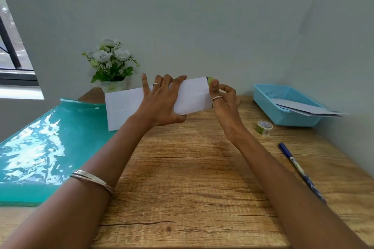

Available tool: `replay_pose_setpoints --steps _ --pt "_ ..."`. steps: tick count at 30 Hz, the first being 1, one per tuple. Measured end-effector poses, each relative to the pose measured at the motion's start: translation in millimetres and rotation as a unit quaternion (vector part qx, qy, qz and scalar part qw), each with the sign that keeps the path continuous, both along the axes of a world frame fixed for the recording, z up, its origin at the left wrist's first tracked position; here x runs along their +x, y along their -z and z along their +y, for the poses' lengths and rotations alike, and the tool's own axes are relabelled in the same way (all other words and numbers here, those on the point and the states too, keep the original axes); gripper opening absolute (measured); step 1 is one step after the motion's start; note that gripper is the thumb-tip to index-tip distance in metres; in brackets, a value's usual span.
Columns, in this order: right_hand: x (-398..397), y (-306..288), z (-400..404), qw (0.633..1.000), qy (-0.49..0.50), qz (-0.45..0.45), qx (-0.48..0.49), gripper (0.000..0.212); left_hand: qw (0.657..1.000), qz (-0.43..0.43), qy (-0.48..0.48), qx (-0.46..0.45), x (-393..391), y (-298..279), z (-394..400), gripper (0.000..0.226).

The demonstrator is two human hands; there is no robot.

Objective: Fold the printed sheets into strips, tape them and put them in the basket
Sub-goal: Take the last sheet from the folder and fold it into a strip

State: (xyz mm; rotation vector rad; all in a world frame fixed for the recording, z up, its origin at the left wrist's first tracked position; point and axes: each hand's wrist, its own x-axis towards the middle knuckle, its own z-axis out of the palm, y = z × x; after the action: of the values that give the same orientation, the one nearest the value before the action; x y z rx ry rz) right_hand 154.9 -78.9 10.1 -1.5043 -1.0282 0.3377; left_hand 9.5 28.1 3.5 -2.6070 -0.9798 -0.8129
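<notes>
A: Where's the folded sheet (157, 100) rn?

B: Held up off the wooden table (192, 178), mid-scene, long side running left-right, white side facing the camera. A bit of printed colour peeks out at its right end.

A: Hands?

B: Left hand (162, 103) wraps round the strip's middle: fingers over the top edge, thumb under the bottom edge, w/ a ring on one finger. Right hand (222, 99) pinches the right end betw. thumb and forefinger, other fingers loosely curled. Can't tell if there's tape under that thumb.

A: Basket?

B: Light blue plastic basket (269, 95) at the far right, by the wall. Already has folded strips (303, 107) in it, sticking out over its right rim.

A: Tape roll?

B: Small roll of tape (264, 128) on the table just near of the basket, apart from both hands. A blue pen (295, 164) lies nearer still, on the right side.

A: Left side?

B: Glossy teal sheet (40, 143) lying flat, edge curled up at the far end. White flowers in a pot (111, 62) stand behind the strip, far left-centre, against the wall. Two bangles (91, 180) on the left forearm.
</notes>
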Motion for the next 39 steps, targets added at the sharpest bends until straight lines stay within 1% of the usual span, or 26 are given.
replay_pose_setpoints --steps 2,3,5,6,8,9,10,11,12,13,15,16,18,19,21,22,23,24,25,27,29,32,35,36,38,39 --pt "1 -1 0 0.999 -0.007 -0.001 -0.039 0.035 1.000 0.000 0.005 -0.001 2 0 -1 0.109" --pt "2 -2 1 0.998 -0.018 -0.003 -0.058 0.040 1.000 0.000 0.006 0.000 2 0 -2 0.109" --pt "6 -6 3 0.998 -0.040 0.024 -0.050 0.076 1.000 0.000 0.005 0.000 1 0 -2 0.109" --pt "9 -8 2 0.996 -0.062 0.057 -0.016 0.078 1.000 0.001 0.003 -0.001 1 0 -2 0.110" --pt "18 -13 -2 0.985 -0.087 0.134 0.070 0.050 1.000 0.004 -0.002 -0.003 1 -1 -1 0.113" --pt "23 -15 -4 0.976 -0.079 0.179 0.095 0.037 1.000 0.006 -0.003 -0.004 1 -1 -2 0.115" --pt "26 -17 -8 0.966 -0.082 0.221 0.101 0.030 1.000 0.008 -0.005 -0.004 1 -1 -2 0.118" --pt "28 -17 -9 0.958 -0.100 0.252 0.092 0.029 1.000 0.012 -0.007 -0.002 1 -1 -3 0.120" --pt "30 -15 -8 0.955 -0.122 0.261 0.075 0.034 1.000 0.018 -0.010 0.000 1 -1 -4 0.121" --pt "30 -14 -8 0.958 -0.138 0.247 0.052 0.044 1.000 0.023 -0.013 0.002 1 0 -4 0.122" --pt "26 -11 -7 0.971 -0.138 0.192 0.024 0.062 0.999 0.027 -0.019 -0.002 1 -1 -5 0.126" --pt "23 -10 -7 0.977 -0.125 0.169 0.028 0.064 0.999 0.027 -0.021 -0.006 1 -2 -6 0.130" --pt "22 -9 -5 0.982 -0.089 0.153 0.063 0.055 0.999 0.031 -0.022 -0.013 3 -5 -11 0.133" --pt "24 -9 -4 0.980 -0.068 0.162 0.090 0.048 0.999 0.031 -0.023 -0.017 4 -7 -13 0.132" --pt "33 -12 -3 0.966 -0.029 0.208 0.150 0.035 0.999 0.019 -0.021 -0.032 7 -14 -20 0.124" --pt "40 -13 -2 0.955 -0.012 0.239 0.176 0.029 0.998 0.001 -0.015 -0.056 8 -18 -23 0.117" --pt "48 -14 -3 0.944 0.002 0.267 0.194 0.023 0.994 -0.035 0.004 -0.105 9 -22 -25 0.107" --pt "55 -13 -3 0.937 0.013 0.286 0.200 0.017 0.979 -0.090 0.038 -0.177 10 -26 -27 0.093" --pt "61 -12 -4 0.935 0.018 0.296 0.193 0.013 0.952 -0.149 0.080 -0.257 11 -28 -30 0.077" --pt "66 -8 -3 0.944 0.013 0.291 0.156 0.010 0.878 -0.232 0.137 -0.397 13 -29 -35 0.051" --pt "65 -4 -2 0.961 -0.009 0.252 0.110 0.010 0.814 -0.276 0.151 -0.488 15 -26 -38 0.040" --pt "57 1 3 0.982 -0.076 0.161 0.064 0.013 0.756 -0.322 0.144 -0.552 17 -18 -39 0.035" --pt "46 8 7 0.986 -0.135 0.074 0.058 0.015 0.716 -0.362 0.163 -0.575 18 -8 -38 0.033" --pt "43 9 8 0.986 -0.148 0.059 0.056 0.014 0.712 -0.376 0.171 -0.568 19 -5 -37 0.031" --pt "37 12 9 0.982 -0.170 0.075 0.045 0.012 0.724 -0.402 0.162 -0.537 22 -1 -38 0.022" --pt "36 11 9 0.978 -0.177 0.108 0.038 0.012 0.730 -0.413 0.150 -0.523 24 0 -38 0.019"
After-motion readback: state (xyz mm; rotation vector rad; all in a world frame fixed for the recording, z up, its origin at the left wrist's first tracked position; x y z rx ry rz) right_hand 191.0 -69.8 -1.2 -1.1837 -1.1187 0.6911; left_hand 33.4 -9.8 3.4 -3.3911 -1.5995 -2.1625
